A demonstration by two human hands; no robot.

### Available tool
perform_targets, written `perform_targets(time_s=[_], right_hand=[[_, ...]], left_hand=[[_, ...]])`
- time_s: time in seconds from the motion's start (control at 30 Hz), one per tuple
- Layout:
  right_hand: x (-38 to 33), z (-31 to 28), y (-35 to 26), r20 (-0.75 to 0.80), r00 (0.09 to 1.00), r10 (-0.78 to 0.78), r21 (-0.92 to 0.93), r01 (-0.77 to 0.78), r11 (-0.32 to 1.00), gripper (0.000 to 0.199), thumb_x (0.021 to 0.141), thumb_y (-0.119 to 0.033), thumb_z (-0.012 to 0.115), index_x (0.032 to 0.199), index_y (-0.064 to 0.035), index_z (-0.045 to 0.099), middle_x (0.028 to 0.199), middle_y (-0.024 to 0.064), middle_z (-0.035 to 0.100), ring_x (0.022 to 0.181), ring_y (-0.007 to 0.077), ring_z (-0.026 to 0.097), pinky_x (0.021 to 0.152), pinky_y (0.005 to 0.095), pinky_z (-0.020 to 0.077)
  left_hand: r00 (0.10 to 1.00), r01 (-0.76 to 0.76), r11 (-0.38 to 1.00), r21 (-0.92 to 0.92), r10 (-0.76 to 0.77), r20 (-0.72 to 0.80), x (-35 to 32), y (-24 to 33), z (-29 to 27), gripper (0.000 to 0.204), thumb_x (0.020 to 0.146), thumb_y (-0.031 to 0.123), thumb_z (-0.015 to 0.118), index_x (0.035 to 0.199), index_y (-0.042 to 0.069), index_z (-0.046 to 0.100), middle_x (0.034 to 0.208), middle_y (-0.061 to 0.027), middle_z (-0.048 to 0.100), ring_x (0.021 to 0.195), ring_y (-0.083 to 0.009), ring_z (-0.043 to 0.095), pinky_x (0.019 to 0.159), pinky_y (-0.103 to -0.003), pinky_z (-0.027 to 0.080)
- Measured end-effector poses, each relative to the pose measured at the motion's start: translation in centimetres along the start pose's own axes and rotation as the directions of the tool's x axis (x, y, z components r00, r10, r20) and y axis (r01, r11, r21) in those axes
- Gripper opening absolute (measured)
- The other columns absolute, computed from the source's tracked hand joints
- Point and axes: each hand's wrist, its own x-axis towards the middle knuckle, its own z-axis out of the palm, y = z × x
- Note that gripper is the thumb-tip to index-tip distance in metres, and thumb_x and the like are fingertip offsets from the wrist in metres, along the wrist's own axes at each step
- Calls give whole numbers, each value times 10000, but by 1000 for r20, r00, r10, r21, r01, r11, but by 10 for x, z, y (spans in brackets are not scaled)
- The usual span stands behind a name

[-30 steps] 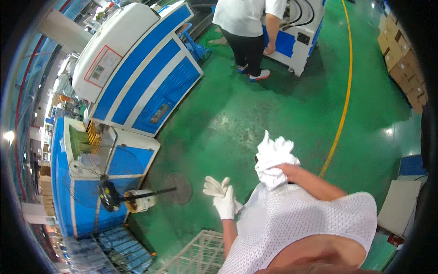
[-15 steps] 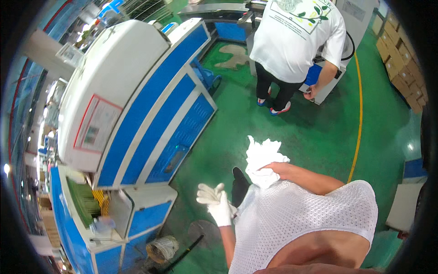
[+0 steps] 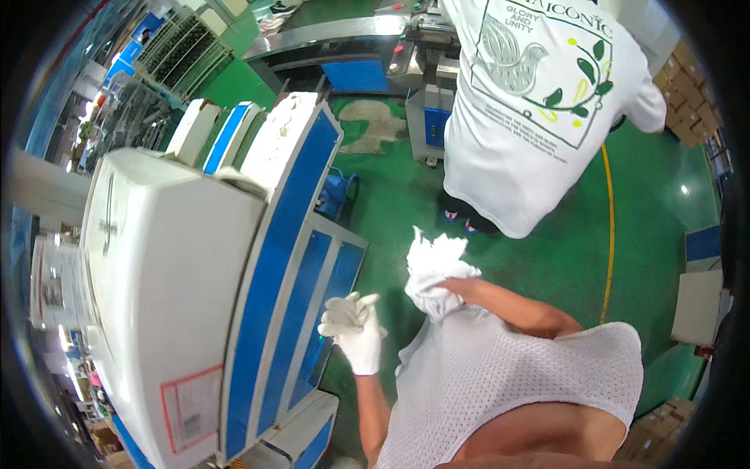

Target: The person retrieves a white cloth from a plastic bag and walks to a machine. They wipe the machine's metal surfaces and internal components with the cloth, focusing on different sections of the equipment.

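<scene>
Where machines crowd, glossy green floor (image 3: 562,258), yellow line (image 3: 608,234).

Place: a factory floor.
Floor: glossy green painted floor (image 3: 391,195) with a yellow lane line (image 3: 608,227) on the right.
Machines: a large white and blue machine housing (image 3: 195,266) fills the left; a metal machine with a blue base (image 3: 375,59) stands far off.
Storage: racks of parts (image 3: 168,59) at far left, stacked cardboard boxes (image 3: 687,102) at far right.
People: a person in a white printed shirt (image 3: 539,102) stands at the far machine.
</scene>
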Motion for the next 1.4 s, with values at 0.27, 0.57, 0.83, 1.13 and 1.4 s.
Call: perform_targets(time_s=[0.27,0.57,0.83,1.13,1.4], right_hand=[[181,13,-157,-180,983,-27,272,76,959,461,865,-235,687,1275,-64,565,1124,69,657,993,199,652,837,357,539],[404,-41,-226,-233,971,52,631,110,768,307,880,-299,650,1102,-86,648,938,58,701,881,218,682,788,388,555],[491,-143,-332,-269,962,-36,366,137,921,332,909,-231,625,1208,-86,614,1014,66,683,919,212,668,810,383,542],[588,-200,-421,-306,952,17,-121,-56,991,593,908,-328,635,1412,-70,459,1331,117,567,1200,271,540,983,442,454],[610,-118,-471,-296,946,132,0,-138,990,381,939,-193,584,1275,-19,542,1146,108,662,1000,254,666,877,398,548]], left_hand=[[993,-106,982,-159,98,-61,141,76,39,346,872,-20,645,1202,-47,546,928,-96,620,619,-106,593,539,-223,497],[971,-24,990,-136,-9,-240,300,109,32,524,811,29,692,1289,-63,495,1064,-133,605,872,-173,597,755,-301,529],[913,-16,997,-75,-16,-408,382,88,27,440,866,38,611,1267,-85,480,1076,-154,579,951,-236,584,860,-341,493],[700,-24,986,-165,-101,-707,411,64,43,460,905,233,621,1255,-25,471,959,-135,552,720,-142,515,628,-264,424],[649,-198,840,506,499,-574,453,58,36,542,1012,183,467,1463,-18,245,922,-114,545,622,-93,463,637,-198,428]])
